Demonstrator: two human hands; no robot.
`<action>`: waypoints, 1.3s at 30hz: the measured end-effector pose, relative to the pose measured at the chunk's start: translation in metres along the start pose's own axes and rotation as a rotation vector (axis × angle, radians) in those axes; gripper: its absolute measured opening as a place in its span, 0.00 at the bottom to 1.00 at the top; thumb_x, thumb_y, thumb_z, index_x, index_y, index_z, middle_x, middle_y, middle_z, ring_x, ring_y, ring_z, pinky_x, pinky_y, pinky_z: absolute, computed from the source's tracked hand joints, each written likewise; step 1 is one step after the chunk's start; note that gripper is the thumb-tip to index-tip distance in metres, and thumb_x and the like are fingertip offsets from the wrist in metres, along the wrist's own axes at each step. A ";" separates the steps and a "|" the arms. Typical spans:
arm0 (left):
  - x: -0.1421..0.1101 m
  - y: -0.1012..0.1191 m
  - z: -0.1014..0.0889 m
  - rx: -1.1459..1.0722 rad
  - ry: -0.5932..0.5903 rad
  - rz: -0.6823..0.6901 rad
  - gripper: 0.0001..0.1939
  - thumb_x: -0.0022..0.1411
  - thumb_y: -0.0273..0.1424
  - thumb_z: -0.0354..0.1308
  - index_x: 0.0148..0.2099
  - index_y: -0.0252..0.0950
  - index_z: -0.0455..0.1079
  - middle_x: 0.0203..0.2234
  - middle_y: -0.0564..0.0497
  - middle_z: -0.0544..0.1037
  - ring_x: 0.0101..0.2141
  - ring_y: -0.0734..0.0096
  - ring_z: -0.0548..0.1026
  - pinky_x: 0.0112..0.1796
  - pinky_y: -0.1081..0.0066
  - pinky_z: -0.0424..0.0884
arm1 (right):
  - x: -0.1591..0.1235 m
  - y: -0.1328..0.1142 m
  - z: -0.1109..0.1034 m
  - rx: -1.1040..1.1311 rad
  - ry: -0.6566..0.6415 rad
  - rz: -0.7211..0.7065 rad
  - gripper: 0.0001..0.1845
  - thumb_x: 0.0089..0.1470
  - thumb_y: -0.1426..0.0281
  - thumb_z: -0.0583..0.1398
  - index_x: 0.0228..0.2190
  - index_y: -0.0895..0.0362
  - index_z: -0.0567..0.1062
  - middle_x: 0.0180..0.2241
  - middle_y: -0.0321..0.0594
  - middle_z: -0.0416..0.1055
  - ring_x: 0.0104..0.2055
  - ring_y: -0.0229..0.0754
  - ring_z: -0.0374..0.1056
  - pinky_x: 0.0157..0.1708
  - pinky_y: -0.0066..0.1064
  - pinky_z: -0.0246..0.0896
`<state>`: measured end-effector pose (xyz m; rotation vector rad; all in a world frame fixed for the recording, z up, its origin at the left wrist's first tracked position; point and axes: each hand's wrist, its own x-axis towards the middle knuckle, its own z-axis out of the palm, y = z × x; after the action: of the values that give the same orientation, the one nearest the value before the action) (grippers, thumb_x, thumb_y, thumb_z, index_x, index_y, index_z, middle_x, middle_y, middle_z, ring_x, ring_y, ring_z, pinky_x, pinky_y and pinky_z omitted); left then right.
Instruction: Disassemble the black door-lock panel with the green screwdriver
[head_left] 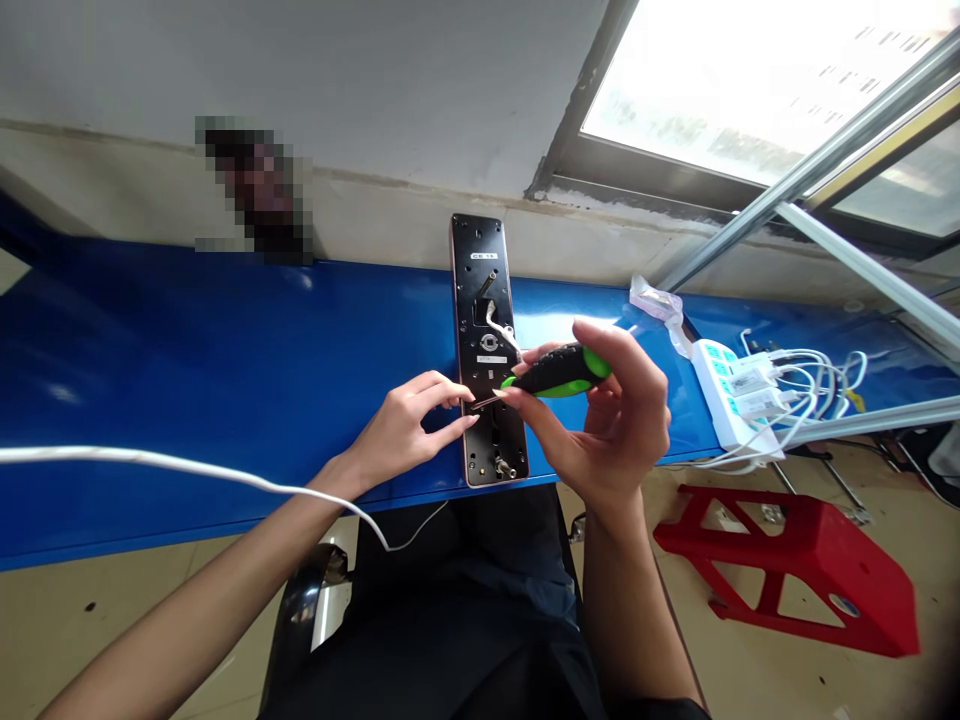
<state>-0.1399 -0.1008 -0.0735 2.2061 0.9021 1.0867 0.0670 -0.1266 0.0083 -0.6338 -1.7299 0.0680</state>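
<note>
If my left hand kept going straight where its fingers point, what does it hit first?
Probably the screwdriver shaft, right by the left hand over the black panel; depth is unclear, so they may already touch.

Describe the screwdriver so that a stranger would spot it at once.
Find the blue table; on it lies a narrow black panel. At the panel's right edge, the right hand grips the screwdriver, its thin shaft pointing left over the panel. Its black-and-green handle sets it apart from the dark panel and the panel's white cable.
</note>
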 end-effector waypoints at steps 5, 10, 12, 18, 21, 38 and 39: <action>0.000 -0.001 0.000 0.001 -0.012 -0.031 0.11 0.69 0.33 0.66 0.52 0.39 0.74 0.39 0.52 0.78 0.38 0.70 0.76 0.43 0.68 0.75 | 0.005 -0.005 -0.005 0.057 -0.095 0.094 0.34 0.62 0.75 0.61 0.67 0.44 0.66 0.62 0.42 0.72 0.57 0.55 0.77 0.50 0.52 0.82; 0.001 -0.001 -0.001 0.000 -0.022 -0.049 0.13 0.69 0.36 0.64 0.53 0.39 0.73 0.38 0.52 0.78 0.37 0.69 0.76 0.40 0.68 0.75 | 0.010 -0.003 -0.011 -0.072 0.039 0.011 0.31 0.51 0.72 0.73 0.56 0.43 0.78 0.44 0.39 0.77 0.42 0.47 0.77 0.35 0.40 0.81; 0.001 -0.001 -0.001 -0.001 -0.025 -0.054 0.13 0.69 0.37 0.64 0.53 0.39 0.73 0.38 0.52 0.78 0.37 0.68 0.77 0.40 0.67 0.76 | 0.011 -0.005 -0.012 -0.070 0.029 0.020 0.24 0.57 0.70 0.69 0.56 0.46 0.79 0.47 0.42 0.78 0.44 0.48 0.77 0.38 0.43 0.81; 0.000 -0.003 0.000 -0.015 -0.030 -0.071 0.16 0.69 0.38 0.64 0.55 0.40 0.73 0.38 0.52 0.78 0.38 0.68 0.77 0.41 0.67 0.75 | 0.013 -0.013 -0.016 0.046 0.021 0.090 0.22 0.60 0.74 0.65 0.55 0.48 0.80 0.48 0.41 0.82 0.45 0.50 0.80 0.41 0.47 0.81; 0.000 -0.005 0.001 -0.027 -0.033 -0.082 0.17 0.69 0.38 0.65 0.57 0.40 0.72 0.37 0.53 0.77 0.37 0.69 0.76 0.41 0.67 0.75 | 0.014 -0.013 -0.018 -0.086 0.090 0.044 0.18 0.55 0.69 0.72 0.48 0.47 0.84 0.39 0.38 0.80 0.38 0.44 0.78 0.37 0.41 0.79; 0.002 -0.009 0.001 -0.057 -0.092 -0.125 0.23 0.68 0.40 0.64 0.62 0.42 0.69 0.38 0.53 0.79 0.37 0.68 0.78 0.42 0.66 0.76 | 0.020 -0.005 -0.027 -0.054 -0.093 0.080 0.21 0.68 0.69 0.56 0.59 0.44 0.77 0.56 0.38 0.77 0.55 0.52 0.77 0.47 0.50 0.80; 0.002 -0.009 0.001 -0.061 -0.090 -0.128 0.23 0.68 0.41 0.64 0.62 0.42 0.69 0.39 0.53 0.79 0.38 0.68 0.78 0.42 0.66 0.76 | 0.021 -0.006 -0.027 -0.012 -0.123 0.093 0.23 0.67 0.71 0.57 0.60 0.43 0.76 0.57 0.37 0.77 0.54 0.52 0.77 0.48 0.51 0.80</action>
<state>-0.1412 -0.0937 -0.0796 2.0986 0.9444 0.9361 0.0869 -0.1301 0.0361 -0.7321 -1.8195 0.1646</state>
